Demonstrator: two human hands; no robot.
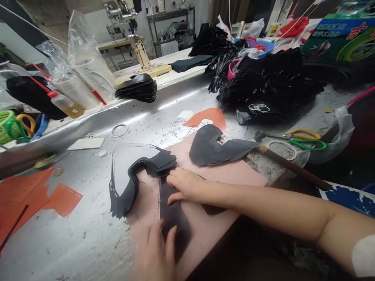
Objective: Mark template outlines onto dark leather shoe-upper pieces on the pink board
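Observation:
A dark piece of leather-like sheet (171,212) with a pale left edge lies on a pink board (208,234). My right hand (187,185) rests on its upper part, thumb apart from the bent fingers. Lower down, my left hand (155,249) is at the left edge of that piece, somewhat blurred, with thumb and forefinger spread. Just beyond my right fingertips sits a fanned stack of curved black pieces (133,179). Another pile of black curved pieces (208,146) lies farther up the board, partly over an orange curved piece (209,116).
A hammer (290,166) and green-and-yellow-handled scissors (304,139) lie at right. Large black bundles (263,78) stand behind. Orange sheets (26,199) lie at left. A raised metal ledge (96,125) carries a bottle (68,107) and a black stack (137,88). A sewing machine (139,50) stands farther back.

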